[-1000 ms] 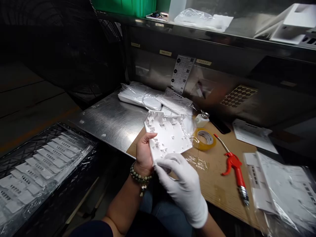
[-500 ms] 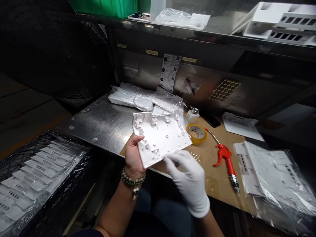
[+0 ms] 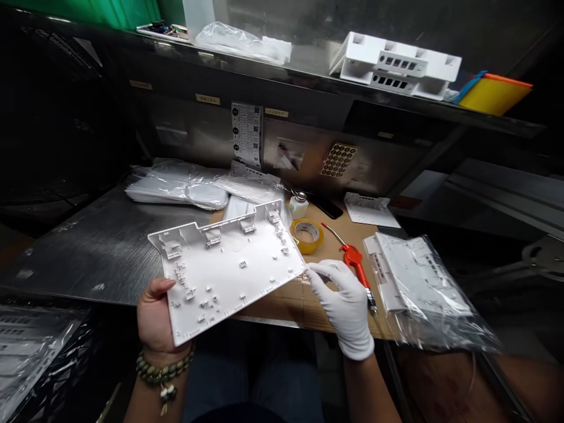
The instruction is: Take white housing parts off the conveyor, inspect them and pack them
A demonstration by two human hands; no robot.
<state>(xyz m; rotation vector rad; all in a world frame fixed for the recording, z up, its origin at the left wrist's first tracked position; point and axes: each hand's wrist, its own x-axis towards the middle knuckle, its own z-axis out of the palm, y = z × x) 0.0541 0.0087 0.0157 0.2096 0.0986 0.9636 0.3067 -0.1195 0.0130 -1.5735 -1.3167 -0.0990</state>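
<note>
You hold the white plastic panel (image 3: 233, 258) left of the frame's centre, tilted, its clip-studded inner face turned up towards you. Your bare left hand (image 3: 155, 320) grips its lower left edge, the thumb pressed on the inner face and the other fingers mostly hidden behind; a beaded bracelet (image 3: 165, 371) circles that wrist. Your right hand (image 3: 341, 302), in a white glove, pinches the panel's right corner between thumb and fingertips.

Just beyond that corner, right of centre, a roll of yellow tape (image 3: 318, 242) and a red air gun (image 3: 353, 257) lie on brown cardboard (image 3: 282, 308). A small white bottle (image 3: 298, 207) stands behind the tape. At the right of the frame lies a clear bag (image 3: 467, 335) with white parts inside; at the centre left, behind the panel, lies a pile of clear-wrapped white items (image 3: 171, 187).
</note>
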